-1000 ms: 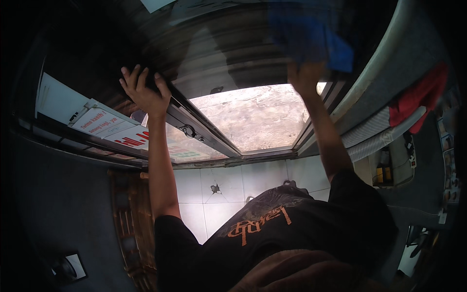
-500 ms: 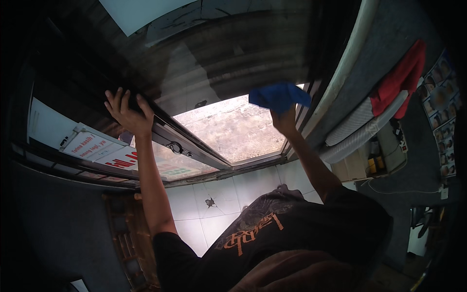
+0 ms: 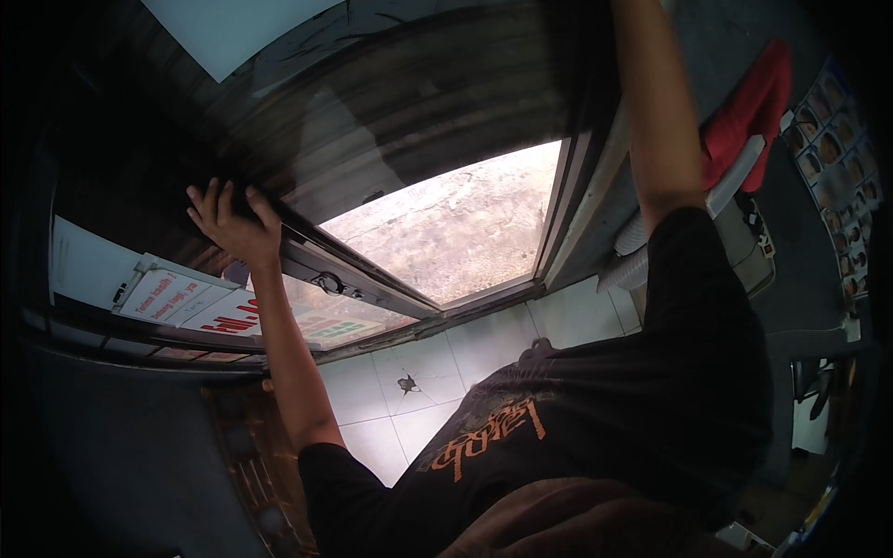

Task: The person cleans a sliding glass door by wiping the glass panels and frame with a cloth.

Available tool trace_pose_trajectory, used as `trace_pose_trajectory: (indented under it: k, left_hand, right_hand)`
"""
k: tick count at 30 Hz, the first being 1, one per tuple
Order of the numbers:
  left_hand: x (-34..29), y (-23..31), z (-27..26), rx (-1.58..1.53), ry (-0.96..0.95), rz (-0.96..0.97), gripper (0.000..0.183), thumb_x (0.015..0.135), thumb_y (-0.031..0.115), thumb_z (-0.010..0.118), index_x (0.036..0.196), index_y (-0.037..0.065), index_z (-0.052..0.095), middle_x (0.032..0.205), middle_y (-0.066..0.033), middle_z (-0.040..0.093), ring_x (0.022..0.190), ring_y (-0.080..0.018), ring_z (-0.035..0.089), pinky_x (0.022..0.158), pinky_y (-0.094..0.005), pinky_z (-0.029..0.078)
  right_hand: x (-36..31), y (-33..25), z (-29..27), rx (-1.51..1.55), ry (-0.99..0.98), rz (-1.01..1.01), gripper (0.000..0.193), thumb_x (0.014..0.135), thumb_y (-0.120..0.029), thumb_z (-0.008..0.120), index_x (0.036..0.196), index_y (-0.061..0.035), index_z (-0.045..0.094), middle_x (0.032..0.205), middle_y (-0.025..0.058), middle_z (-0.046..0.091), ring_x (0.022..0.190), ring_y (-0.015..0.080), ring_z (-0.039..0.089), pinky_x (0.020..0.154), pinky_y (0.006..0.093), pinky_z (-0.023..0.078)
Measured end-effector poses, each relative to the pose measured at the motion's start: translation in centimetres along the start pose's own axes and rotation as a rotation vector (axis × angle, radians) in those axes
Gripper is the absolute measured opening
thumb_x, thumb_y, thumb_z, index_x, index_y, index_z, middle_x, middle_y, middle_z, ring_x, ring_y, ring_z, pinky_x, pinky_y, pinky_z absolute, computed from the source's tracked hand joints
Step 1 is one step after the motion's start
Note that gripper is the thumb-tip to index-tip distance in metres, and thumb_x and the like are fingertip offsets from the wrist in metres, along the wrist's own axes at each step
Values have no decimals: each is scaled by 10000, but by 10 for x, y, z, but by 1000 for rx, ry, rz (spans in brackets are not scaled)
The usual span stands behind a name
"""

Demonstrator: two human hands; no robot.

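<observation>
My left hand (image 3: 240, 221) rests with spread fingers against the dark edge of a glass door (image 3: 409, 130), above its metal lock (image 3: 327, 283). Nothing shows in its grip. My right forearm (image 3: 656, 112) stretches upward past the right side of the door frame (image 3: 567, 209); the hand is beyond the top edge, so what it holds is hidden. Bright ground shows through the lower part of the pane, while dark reflections cover the upper part. White signs (image 3: 186, 298) with red lettering are attached to the glass left of my left forearm.
A red cloth (image 3: 744, 126) hangs over a pale ribbed object (image 3: 628, 265) on the right, near a wall poster (image 3: 833, 153) of small pictures. White floor tiles (image 3: 484, 349), one with a broken patch (image 3: 406, 383), lie below the door. A brown wooden chair (image 3: 251, 456) stands lower left.
My right arm has swung up from the lower pane, taking my right hand and the blue cloth it held out of view. My left hand stays on the door edge.
</observation>
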State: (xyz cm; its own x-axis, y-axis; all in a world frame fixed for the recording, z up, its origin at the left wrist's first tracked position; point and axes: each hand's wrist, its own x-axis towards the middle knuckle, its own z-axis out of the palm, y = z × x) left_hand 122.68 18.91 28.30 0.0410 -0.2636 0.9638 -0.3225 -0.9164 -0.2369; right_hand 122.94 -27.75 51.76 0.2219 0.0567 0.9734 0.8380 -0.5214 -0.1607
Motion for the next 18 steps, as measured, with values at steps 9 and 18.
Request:
trace_pose_trajectory:
  k: [9,18]
  left_hand:
    - [-4,-1,-5,-9,-25,-87,300,912,197,634,1160,30,603,1316,-152,587,1448,-389,380,1186,-610,219]
    - [-4,2,0,-23,-2,-59,348,897,179,646,1217,66,566,1314,-133,579,1428,-368,409,1182,-598,247]
  right_hand:
    - [-227,33,52,-482,150,-30,321,1000,-201,566,1208,31,645,1279,264,607,1200,485,529,1055,529,348]
    - [-484,14,67,-392,-125,308,375,926,-126,612,1270,23,626,1338,283,580,1265,490,518,1104,551,351]
